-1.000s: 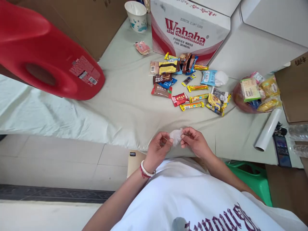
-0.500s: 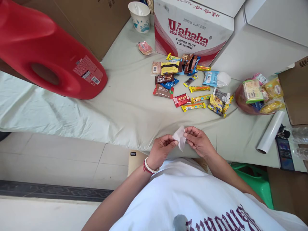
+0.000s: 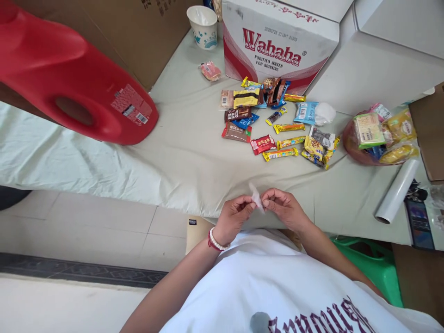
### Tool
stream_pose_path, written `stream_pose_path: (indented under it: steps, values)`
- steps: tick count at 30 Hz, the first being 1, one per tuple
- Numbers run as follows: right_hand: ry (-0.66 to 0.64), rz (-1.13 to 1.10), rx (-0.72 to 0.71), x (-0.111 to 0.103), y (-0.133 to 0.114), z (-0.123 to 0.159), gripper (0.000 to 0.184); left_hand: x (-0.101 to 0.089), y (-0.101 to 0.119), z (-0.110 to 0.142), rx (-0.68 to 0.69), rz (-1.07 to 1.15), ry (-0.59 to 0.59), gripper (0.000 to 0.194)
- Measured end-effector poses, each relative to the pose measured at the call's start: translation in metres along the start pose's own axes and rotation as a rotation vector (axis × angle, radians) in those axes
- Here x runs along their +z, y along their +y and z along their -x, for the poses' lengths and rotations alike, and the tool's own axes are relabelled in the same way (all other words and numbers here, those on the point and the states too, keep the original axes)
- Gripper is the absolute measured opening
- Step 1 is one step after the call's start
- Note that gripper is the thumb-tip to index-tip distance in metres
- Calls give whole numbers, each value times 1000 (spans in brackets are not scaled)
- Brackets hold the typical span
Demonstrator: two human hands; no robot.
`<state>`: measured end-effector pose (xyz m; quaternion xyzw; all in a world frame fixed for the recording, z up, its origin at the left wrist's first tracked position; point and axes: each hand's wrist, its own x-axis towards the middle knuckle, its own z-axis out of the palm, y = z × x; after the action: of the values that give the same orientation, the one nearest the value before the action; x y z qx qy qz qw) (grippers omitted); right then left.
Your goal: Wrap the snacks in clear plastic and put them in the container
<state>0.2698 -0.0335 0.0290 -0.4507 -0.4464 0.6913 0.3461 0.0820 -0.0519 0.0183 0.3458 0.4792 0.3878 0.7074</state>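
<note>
A small crumpled piece of thin white plastic film (image 3: 256,196) is pinched between both hands over the table's front edge. My left hand (image 3: 236,217) grips its left side with thumb and forefinger. On the other side, my right hand (image 3: 284,208) pinches its right edge, fingers curled. Beyond the hands lie several wrapped snacks, among them a red packet (image 3: 262,144), a brown packet (image 3: 237,132) and a yellow stick-shaped packet (image 3: 280,154). A light blue packet (image 3: 306,112) rests beside a round white item (image 3: 325,114).
At the left stands a large red jug (image 3: 104,101). A paper cup (image 3: 203,27) and a Wahaha carton (image 3: 277,51) are at the back. To the right are a bowl of snacks (image 3: 357,155), a white roll (image 3: 397,192) and a phone (image 3: 419,224). A green stool (image 3: 378,268) is below.
The plastic film has gone from spread out to narrower and bunched. My right hand has moved slightly left and down; my left hand keeps its pinch.
</note>
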Motion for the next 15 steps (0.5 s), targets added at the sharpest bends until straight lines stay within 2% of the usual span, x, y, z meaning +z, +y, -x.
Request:
stream_pose_path:
  steps: [3, 7, 11, 15]
  values:
    - [6, 6, -2, 3, 0, 0, 30, 2, 1, 0, 13, -42, 0, 30]
    - [130, 36, -17, 0, 0, -1, 30, 2, 0, -1, 30, 26, 49, 20]
    - [228, -50, 13, -22, -5, 1, 33, -7, 2, 0, 75, 170, 142, 14]
    - [332, -42, 30, -48, -13, 5, 35, -14, 9, 1, 31, 201, 153, 21]
